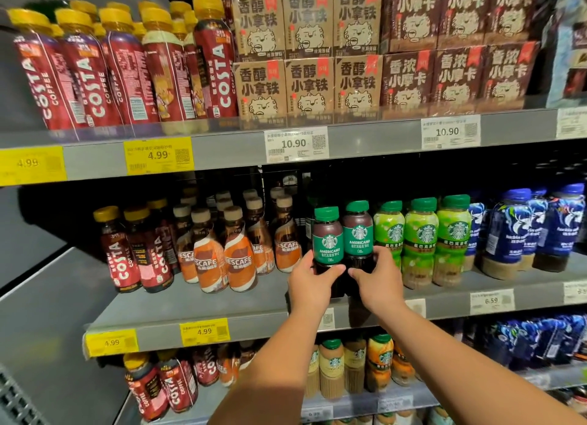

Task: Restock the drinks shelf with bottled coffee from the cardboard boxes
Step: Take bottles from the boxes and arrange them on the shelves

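Head view: there are two dark, green-capped Americanos. The left bottle [328, 238] and the right bottle [358, 230] are upright and touching side by side at the front of the middle shelf [197, 304]. The left hand [313, 281] curls its fingers and thumb round the lower part of the left bottle. The right hand [378, 280] grasps the lower part of the right bottle the same way. The hands hide both bottoms, so I cannot tell whether the bottles rest on the shelf.

Just right of the right hand, three light-green bottles [421, 234] stand in a front row, the nearest close beside the right bottle. Beyond them are blue bottles [514, 227], at least three in front. Left of the left hand are Nescafe bottles [238, 259], two foremost with more in rows behind. Farther left are three Costa bottles [136, 253]. Above the hands, six tan cartons [306, 52] are stacked in two rows of three, with six brown cartons [457, 43] to their right.
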The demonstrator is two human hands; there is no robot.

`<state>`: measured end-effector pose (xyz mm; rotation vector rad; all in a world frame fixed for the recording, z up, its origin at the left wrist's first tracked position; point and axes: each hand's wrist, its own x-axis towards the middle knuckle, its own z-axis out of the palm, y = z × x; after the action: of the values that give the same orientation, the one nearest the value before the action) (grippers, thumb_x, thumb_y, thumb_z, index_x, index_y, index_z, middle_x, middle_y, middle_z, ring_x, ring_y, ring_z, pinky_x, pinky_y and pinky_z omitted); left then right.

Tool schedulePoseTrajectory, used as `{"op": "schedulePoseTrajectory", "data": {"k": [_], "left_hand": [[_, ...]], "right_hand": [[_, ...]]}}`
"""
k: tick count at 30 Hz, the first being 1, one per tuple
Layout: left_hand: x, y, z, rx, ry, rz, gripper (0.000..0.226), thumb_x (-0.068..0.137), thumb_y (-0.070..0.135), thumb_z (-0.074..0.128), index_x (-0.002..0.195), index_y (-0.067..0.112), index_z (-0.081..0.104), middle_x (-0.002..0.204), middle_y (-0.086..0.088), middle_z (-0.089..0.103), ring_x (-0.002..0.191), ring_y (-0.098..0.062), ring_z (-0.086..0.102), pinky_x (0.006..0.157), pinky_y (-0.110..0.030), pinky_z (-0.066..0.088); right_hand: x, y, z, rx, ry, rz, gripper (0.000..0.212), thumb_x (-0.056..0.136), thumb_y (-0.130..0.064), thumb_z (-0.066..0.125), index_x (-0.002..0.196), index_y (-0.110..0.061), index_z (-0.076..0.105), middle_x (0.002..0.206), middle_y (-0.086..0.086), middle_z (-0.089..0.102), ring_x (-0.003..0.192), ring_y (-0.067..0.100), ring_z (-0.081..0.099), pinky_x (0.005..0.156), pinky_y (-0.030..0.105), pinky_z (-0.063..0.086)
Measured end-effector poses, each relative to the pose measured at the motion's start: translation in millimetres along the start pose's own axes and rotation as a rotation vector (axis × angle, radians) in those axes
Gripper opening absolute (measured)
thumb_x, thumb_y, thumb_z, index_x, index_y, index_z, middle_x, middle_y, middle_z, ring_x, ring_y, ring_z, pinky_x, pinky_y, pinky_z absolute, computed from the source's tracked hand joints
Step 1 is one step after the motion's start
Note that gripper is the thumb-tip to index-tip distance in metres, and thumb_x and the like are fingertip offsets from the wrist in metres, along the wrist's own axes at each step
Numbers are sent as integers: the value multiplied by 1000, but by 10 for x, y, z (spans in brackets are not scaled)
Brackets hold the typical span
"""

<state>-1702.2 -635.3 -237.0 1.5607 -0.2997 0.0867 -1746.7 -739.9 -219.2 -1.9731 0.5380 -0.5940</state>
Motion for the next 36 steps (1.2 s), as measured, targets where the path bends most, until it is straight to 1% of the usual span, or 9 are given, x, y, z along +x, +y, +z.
{"op": "schedulePoseTrajectory", "data": {"k": [3,6,11,14,18,23,30,33,36], "left_hand": [[4,7,-19,31,-9,-2,35,78,12,76,104,28,60,91,21,62,85,12,53,72,-8,39],[-10,19,-31,82,-11,-3,33,78,18,76,103,32,58,95,18,63,93,-1,59,73,-13,41],[-19,33,-64,218,-13,-39,48,73,16,76,108,39,53,98,11,43,99,-13,54,89,-24,43],[-22,29,-71,280,-1,-32,54,74,15,76,122,31,56,104,4,42,101,-15,51,92,-24,42],[-15,-15,-51,244,37,-52,56,67,20,82,120,17,61,111,0,61,104,-16,60,92,-33,51],[6,-46,-31,265,126,-93,53,72,21,82,119,11,59,111,-2,63,104,-16,60,83,-24,47],[-106,37,-30,299,112,-77,50,80,23,74,124,10,57,122,-7,62,113,-20,58,93,-30,47],[-231,219,-86,575,108,15,40,89,26,62,126,13,53,123,-4,56,113,-21,54,87,-27,42],[-412,426,-161,995,-35,162,32,90,23,54,121,14,55,119,-5,57,111,-26,53,88,-37,48]], "right_hand": [[-24,30,4,-16,-33,-17,52,85,-8,68,130,-9,43,126,10,57,117,29,52,93,37,41],[-11,55,-6,-42,-70,-37,50,86,-6,66,130,-7,42,123,12,59,113,28,55,88,33,42],[-5,55,6,-64,21,-36,58,71,-15,81,121,-8,54,113,9,63,104,25,58,80,29,44],[15,57,44,-107,111,-4,59,66,-22,86,116,-8,58,115,11,59,104,27,57,82,32,44],[18,74,85,-84,159,32,51,69,-20,84,110,-6,58,109,11,62,102,27,58,82,34,45],[3,59,62,-84,195,61,48,73,-20,81,113,-6,59,114,10,63,107,27,58,83,33,44],[-2,60,-33,-162,138,81,50,75,-23,79,115,-4,57,113,12,62,105,30,58,81,35,45],[-59,-18,-230,-300,38,26,34,80,-17,67,109,-3,56,108,14,60,99,31,57,76,35,45],[-207,-140,-494,-765,-184,-126,25,85,-20,58,107,-9,56,106,11,61,100,31,60,69,32,44]]}}
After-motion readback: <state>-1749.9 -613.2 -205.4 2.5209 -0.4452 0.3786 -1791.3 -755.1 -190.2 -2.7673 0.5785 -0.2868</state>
